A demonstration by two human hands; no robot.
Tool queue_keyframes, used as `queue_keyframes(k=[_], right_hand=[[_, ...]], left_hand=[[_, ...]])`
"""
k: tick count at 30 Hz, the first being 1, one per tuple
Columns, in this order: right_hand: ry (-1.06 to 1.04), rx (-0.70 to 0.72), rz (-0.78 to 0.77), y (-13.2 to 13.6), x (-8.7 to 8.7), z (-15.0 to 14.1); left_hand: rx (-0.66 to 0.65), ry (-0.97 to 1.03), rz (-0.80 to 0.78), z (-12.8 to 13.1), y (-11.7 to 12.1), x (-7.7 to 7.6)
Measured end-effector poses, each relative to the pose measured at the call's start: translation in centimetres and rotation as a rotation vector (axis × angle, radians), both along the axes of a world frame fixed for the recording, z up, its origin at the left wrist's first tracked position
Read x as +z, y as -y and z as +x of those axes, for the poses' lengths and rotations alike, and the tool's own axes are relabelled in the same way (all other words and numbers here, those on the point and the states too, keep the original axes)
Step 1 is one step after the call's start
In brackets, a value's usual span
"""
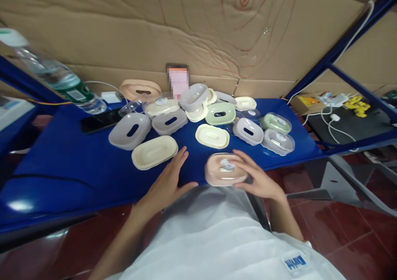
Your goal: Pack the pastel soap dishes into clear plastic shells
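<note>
My right hand [260, 177] grips the right side of a pink soap box [216, 169], which has a clear lid and a round sticker on top. The box is slightly blurred and sits over the table's front edge. To its left, my left hand [167, 183] is open and empty, thumb and fingers apart, apart from the box. A cream oval tray [153, 152] lies just beyond my left fingertips. Another cream tray [212, 137] rests behind the pink box. Green and grey lidded soap boxes [275, 123] [278, 142] stand to the right.
Grey slotted dishes [130, 132], a green dish [220, 114] and a peach dish [141, 90] crowd the back of the blue table [62, 156]. A water bottle [58, 75] and a dark phone [101, 120] are at the left. Blue frame bars [338, 44] rise at the right.
</note>
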State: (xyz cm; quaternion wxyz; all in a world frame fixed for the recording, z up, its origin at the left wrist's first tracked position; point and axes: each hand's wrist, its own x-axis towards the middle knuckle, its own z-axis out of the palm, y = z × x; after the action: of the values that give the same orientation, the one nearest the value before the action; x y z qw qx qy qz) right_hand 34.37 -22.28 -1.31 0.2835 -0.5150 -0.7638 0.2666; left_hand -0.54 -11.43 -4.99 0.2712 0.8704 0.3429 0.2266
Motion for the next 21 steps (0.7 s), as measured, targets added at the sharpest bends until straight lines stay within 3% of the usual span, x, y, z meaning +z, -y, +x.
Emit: queue_keyframes(k=[5,8,16,21], right_hand=[[0.119,-0.595,0.044,8.2,1.0,7.7],[0.211,-0.79,0.123,9.8,-0.1,11.2],[0.322,-0.811,0.187,5.3,-3.6,17.6],[0.594,-0.939,0.25,1.4,-4.2,20.1]], left_hand=[[-0.039,-0.124,0.066,0.1,-0.2,-0.1],[-0.037,-0.159,0.09,0.4,-0.2,0.1],[-0.061,-0.175,0.171,0.4,-0.3,0.1],[-0.064,-0.175,0.202,0.4,-0.4,-0.1]])
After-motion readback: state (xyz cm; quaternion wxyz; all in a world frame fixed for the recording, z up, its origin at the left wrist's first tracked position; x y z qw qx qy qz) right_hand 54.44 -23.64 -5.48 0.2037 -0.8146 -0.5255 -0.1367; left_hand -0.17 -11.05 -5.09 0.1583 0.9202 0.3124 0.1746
